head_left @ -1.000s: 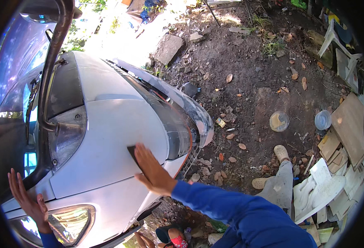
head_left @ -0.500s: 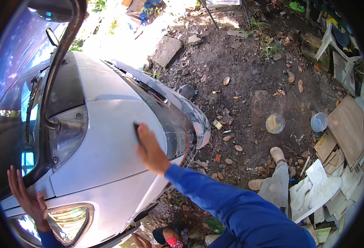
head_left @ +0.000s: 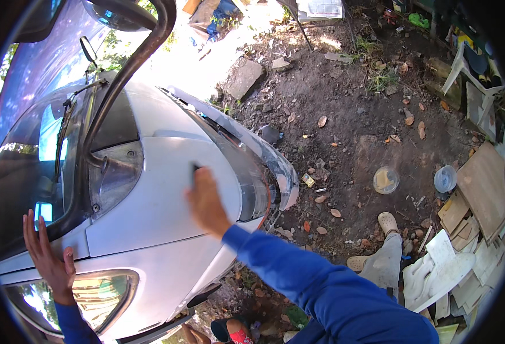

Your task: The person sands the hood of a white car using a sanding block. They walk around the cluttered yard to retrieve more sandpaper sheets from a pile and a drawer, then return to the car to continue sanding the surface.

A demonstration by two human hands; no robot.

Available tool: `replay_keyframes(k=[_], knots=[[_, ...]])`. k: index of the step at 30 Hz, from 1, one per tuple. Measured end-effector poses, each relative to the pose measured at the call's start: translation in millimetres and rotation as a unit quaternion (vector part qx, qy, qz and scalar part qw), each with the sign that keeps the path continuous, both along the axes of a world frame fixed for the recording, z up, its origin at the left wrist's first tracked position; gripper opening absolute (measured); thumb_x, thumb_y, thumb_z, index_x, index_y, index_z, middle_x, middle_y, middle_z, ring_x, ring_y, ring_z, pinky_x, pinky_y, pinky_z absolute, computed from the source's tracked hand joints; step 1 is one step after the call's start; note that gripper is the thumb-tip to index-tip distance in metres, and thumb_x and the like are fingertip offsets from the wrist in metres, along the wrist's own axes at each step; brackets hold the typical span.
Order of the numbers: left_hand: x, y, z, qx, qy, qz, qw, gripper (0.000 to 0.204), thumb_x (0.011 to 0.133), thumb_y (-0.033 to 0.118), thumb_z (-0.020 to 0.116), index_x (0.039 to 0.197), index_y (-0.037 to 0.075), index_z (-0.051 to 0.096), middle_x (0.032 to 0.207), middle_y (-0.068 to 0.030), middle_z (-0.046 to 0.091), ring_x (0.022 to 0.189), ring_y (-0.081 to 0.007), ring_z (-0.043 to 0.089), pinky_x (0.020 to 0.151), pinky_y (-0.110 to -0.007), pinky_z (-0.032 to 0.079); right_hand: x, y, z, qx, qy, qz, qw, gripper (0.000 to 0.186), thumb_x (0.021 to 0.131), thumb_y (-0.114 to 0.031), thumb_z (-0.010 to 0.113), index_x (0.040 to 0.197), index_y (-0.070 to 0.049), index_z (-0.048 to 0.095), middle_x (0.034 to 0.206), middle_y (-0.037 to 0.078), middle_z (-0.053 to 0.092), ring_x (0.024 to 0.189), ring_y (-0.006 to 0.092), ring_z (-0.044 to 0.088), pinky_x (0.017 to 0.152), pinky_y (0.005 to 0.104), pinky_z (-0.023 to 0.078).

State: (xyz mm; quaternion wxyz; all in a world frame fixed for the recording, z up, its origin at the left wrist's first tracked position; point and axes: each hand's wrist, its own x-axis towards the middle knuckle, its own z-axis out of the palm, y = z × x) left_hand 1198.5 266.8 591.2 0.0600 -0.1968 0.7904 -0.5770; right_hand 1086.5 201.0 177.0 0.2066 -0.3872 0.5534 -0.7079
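My right hand (head_left: pixel 208 203) holds a small dark pad (head_left: pixel 196 169) against the pale grey front panel (head_left: pixel 163 192) of a vehicle. Most of the pad is hidden by the fingers, so its exact kind does not show. Over at the left, my left hand (head_left: pixel 53 261) is open with fingers spread, holding nothing. It is at the vehicle's body between the dark windscreen (head_left: pixel 20 189) and the headlamp-like glass (head_left: pixel 100 295); firm contact cannot be made out. A thick black mirror arm (head_left: pixel 127 71) curves up from a bracket (head_left: pixel 115 178) beside the panel.
Bare soil (head_left: pixel 344 143) with leaves and stones lies right of the vehicle. Two clear plastic tubs (head_left: pixel 386 180) stand there, near beige clogs (head_left: pixel 388 222) and a grey trouser leg. Broken boards (head_left: pixel 482 189) are heaped at the right. Part of another person in red (head_left: pixel 241 335) shows at the bottom.
The view has shifted, so the vehicle sits farther right in it. My right hand has moved a little left across the panel with the pad. The left hand stays by the windscreen edge.
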Motion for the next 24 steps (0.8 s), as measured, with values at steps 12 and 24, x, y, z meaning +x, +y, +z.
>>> replay_keyframes(k=[12,24], knots=[[12.6,15.4,3.7,0.007,-0.004,0.025,1.0,0.068,0.102,0.055,0.039,0.151,0.008,0.041,0.157,-0.018,0.037,0.147,-0.0405,0.031,0.117,-0.054,0.028,24.4,47.8,49.1,-0.112,-0.011,0.032,0.993,0.07,0.104,-0.033,0.05,0.151,0.012,0.025,0.159,0.03,0.024,0.15,0.0426,0.022,0.122,0.0518,0.016],[14.0,19.0,0.6,0.006,0.004,0.044,0.999,0.068,0.102,0.056,0.039,0.151,0.008,0.041,0.156,-0.0176,0.038,0.146,-0.0402,0.031,0.117,-0.053,0.028,14.5,62.4,56.0,-0.163,0.011,0.125,0.979,0.07,0.104,-0.036,0.048,0.153,0.008,0.024,0.161,0.03,0.02,0.152,0.0428,0.016,0.122,0.0508,0.017]])
